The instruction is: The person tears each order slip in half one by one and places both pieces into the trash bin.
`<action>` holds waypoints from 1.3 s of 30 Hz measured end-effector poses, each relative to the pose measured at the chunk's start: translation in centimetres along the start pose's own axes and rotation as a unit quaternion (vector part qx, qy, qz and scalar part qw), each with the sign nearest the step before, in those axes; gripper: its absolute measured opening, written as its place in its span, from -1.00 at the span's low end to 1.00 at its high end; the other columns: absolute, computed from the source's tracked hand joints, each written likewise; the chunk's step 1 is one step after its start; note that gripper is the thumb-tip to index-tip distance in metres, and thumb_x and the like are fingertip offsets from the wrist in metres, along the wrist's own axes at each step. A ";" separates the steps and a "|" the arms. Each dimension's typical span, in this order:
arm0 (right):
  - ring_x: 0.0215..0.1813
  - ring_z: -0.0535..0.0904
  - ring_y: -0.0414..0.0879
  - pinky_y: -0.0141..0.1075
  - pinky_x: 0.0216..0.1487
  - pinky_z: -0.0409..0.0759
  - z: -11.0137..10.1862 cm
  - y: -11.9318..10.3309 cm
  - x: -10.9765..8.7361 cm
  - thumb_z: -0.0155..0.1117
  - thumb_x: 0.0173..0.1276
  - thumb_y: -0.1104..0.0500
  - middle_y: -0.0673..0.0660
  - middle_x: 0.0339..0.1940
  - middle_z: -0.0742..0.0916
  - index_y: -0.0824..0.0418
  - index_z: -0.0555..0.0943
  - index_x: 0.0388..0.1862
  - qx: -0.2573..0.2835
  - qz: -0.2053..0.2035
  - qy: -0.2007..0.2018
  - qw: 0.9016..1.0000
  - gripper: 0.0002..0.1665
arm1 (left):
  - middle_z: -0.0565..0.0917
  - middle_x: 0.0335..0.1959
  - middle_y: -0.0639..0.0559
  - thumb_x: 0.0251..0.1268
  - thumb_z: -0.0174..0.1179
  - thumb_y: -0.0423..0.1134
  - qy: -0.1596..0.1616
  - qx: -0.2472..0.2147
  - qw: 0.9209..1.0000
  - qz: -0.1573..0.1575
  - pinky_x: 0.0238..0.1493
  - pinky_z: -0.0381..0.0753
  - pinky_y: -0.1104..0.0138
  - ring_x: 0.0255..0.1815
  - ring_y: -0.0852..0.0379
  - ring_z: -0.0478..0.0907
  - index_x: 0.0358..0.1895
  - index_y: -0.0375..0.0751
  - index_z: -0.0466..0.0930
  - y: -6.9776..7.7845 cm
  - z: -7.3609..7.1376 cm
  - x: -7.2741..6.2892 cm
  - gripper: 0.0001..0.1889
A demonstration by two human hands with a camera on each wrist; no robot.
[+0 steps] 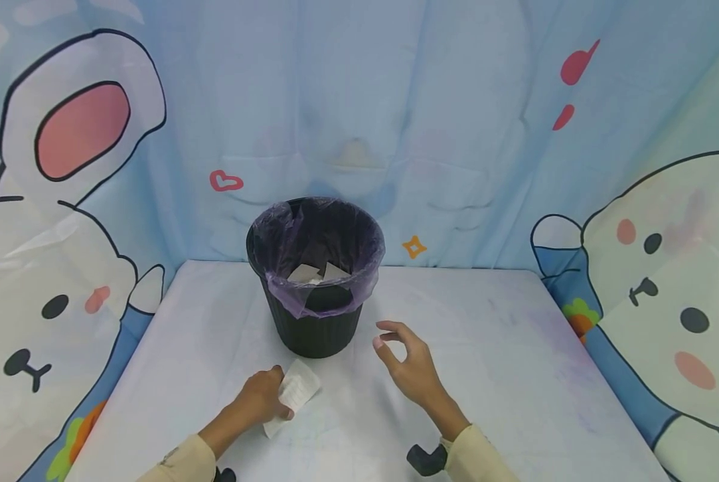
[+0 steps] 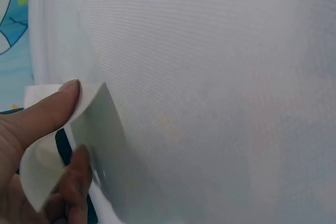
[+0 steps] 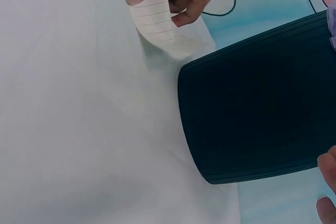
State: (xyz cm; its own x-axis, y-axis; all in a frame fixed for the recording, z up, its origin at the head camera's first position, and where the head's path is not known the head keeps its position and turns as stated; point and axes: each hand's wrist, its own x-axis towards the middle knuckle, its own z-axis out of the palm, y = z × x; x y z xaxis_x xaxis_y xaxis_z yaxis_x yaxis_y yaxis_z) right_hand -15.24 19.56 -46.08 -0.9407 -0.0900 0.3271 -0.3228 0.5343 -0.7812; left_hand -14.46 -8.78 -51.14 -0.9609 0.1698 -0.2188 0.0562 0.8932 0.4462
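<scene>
My left hand (image 1: 263, 396) pinches a curved strip of white ruled paper (image 1: 300, 386) between thumb and fingers, low over the white tabletop. Printed lines on the paper (image 3: 155, 19) show in the right wrist view, and its bent underside in the left wrist view. Right of a black trash bin (image 1: 317, 328), my right hand (image 1: 412, 367) hovers with thumb and fingers loosely curved and nothing between them. The bin stands upright and wears a translucent purple liner bag (image 1: 368, 271). Inside it lie several pieces of white paper (image 1: 304, 273).
The white-covered table (image 1: 486, 361) runs back to a light blue curtain (image 1: 468, 120) printed with cartoon animals. The bin stands near the table's rear edge, close to the curtain. A black wrist device (image 1: 427, 460) sits by the right sleeve.
</scene>
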 end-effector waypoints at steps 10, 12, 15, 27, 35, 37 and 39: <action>0.17 0.64 -0.02 0.18 0.27 0.47 0.7 -0.3 -0.3 0.29 0.45 -0.01 0.02 0.15 0.72 0.11 0.59 0.20 0.007 0.004 -0.015 1.000 -0.59 | 0.76 -0.26 -0.12 -0.14 0.61 -0.11 0.027 0.034 0.998 0.034 -0.10 0.43 -0.01 -0.28 -0.05 0.63 -0.03 -0.31 0.64 -0.1 -0.4 -0.2 -0.43; 0.16 0.64 -0.02 0.18 0.27 0.48 0.7 -0.3 -0.3 0.29 0.45 0.01 0.03 0.14 0.72 0.11 0.60 0.19 0.008 0.002 -0.015 1.000 -0.60 | 0.77 -0.22 -0.14 -0.06 0.57 -0.12 0.032 0.032 0.998 0.042 -0.07 0.43 -0.04 -0.25 -0.07 0.65 -0.01 -0.32 0.65 -0.1 -0.6 -0.3 -0.46; 0.13 0.66 -0.04 0.14 0.25 0.50 0.8 -0.4 -0.4 0.30 0.45 0.02 0.02 0.11 0.73 0.12 0.61 0.17 0.011 -0.005 -0.017 1.000 -0.62 | 0.77 -0.26 -0.11 0.02 0.52 -0.18 0.039 0.014 0.998 0.056 -0.12 0.50 -0.02 -0.30 -0.03 0.64 -0.06 -0.29 0.68 0.1 -1.2 -0.5 -0.58; 0.03 0.68 -0.17 -0.09 0.18 0.60 1.2 -2.7 -0.5 0.32 0.43 0.03 -0.03 0.03 0.76 0.12 0.64 0.11 0.014 -0.060 -0.073 0.995 -0.66 | 0.78 -0.20 -0.11 0.17 0.43 -0.29 0.087 -0.033 0.986 0.135 -0.15 0.65 0.02 -0.23 -0.03 0.70 -0.10 -0.29 0.72 3.2 -5.5 -2.6 -0.75; 0.07 0.64 -0.19 -0.11 0.17 0.61 2.0 -4.5 -0.5 0.35 0.41 0.01 -0.05 0.07 0.74 0.16 0.61 0.15 0.023 -0.117 -0.114 0.986 -0.59 | 0.80 -0.22 -0.04 0.18 0.43 -0.27 0.080 -0.023 0.981 0.175 -0.18 0.64 0.08 -0.27 0.05 0.66 -0.15 -0.25 0.75 5.1 -8.0 -3.7 -0.80; 0.08 0.65 -0.15 -0.11 0.16 0.61 2.1 -4.9 -0.5 0.36 0.40 0.02 -0.02 0.07 0.74 0.16 0.60 0.15 0.033 -0.132 -0.121 0.983 -0.59 | 0.80 -0.21 -0.04 0.19 0.42 -0.27 0.069 -0.019 0.980 0.187 -0.17 0.65 0.07 -0.26 0.05 0.67 -0.14 -0.24 0.75 5.5 -8.5 -3.9 -0.80; 0.08 0.66 -0.10 -0.12 0.16 0.61 2.2 -5.4 -0.4 0.36 0.41 0.03 0.00 0.07 0.74 0.15 0.59 0.13 0.041 -0.143 -0.129 0.980 -0.60 | 0.80 -0.18 -0.06 0.20 0.42 -0.26 0.057 -0.013 0.979 0.196 -0.11 0.67 0.05 -0.19 0.00 0.71 -0.12 -0.26 0.75 5.8 -8.8 -4.2 -0.78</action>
State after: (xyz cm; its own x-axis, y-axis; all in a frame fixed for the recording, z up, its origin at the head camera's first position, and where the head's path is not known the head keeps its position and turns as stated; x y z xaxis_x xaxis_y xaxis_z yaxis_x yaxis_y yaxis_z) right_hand -13.35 14.86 -43.16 -0.8022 -0.4420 0.4014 -0.5745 0.3881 -0.7207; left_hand -12.53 -8.03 -39.98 -0.8907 0.4488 0.0716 0.4218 0.7577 0.4979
